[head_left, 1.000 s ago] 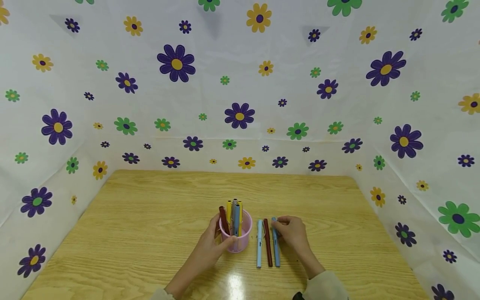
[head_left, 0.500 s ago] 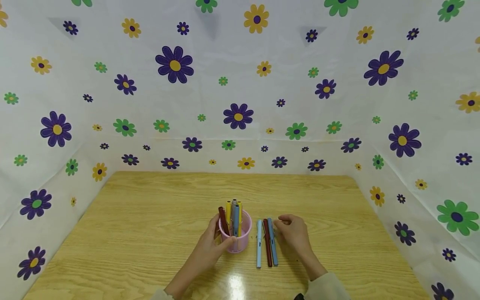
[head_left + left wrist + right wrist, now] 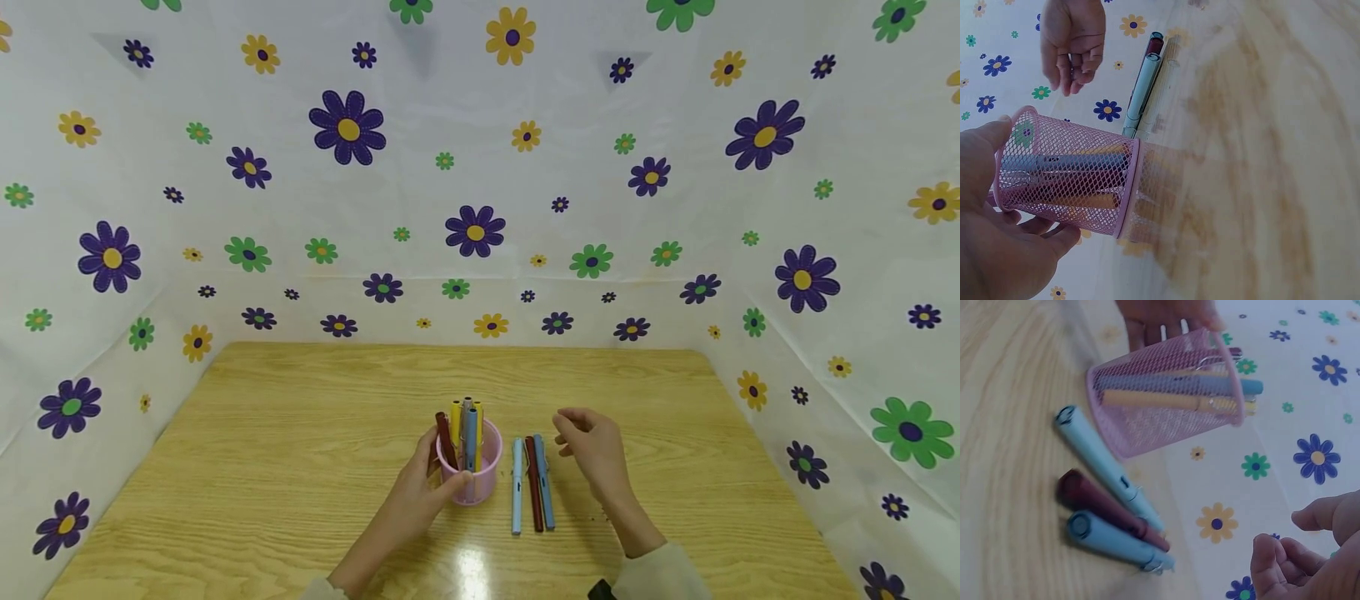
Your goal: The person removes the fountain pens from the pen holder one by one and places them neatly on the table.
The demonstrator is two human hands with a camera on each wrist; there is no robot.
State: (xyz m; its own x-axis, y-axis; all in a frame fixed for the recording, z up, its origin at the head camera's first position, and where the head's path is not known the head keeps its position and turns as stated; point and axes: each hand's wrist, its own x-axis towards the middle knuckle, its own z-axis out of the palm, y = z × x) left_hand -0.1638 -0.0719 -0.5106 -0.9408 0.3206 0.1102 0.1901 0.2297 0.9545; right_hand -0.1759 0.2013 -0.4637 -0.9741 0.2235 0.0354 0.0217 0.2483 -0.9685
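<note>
My left hand (image 3: pixel 417 495) grips a pink mesh pen cup (image 3: pixel 487 488), thumb on its near side and fingers behind it. Several pens stand in the cup: a dark red one (image 3: pixel 446 433) leaning left, yellow ones (image 3: pixel 456 418), a grey one and a blue one (image 3: pixel 471 433). Right of the cup, three capped pens lie side by side on the table: light blue (image 3: pixel 517 487), dark red (image 3: pixel 534 487) and blue (image 3: pixel 545 492). Beyond the blue pen, my right hand (image 3: pixel 600 454) hovers with loosely bent fingers and nothing between them; the right wrist view shows thumb and fingertips apart.
The wood-grain table (image 3: pixel 300 433) reaches back to a white flower-print cloth (image 3: pixel 405 183), which also rises on the left and right sides. Light glares off the table near its front edge.
The blue pen at the right has shifted left against the dark red one. My right hand has let go of it and risen away to the right. The left hand keeps its grip.
</note>
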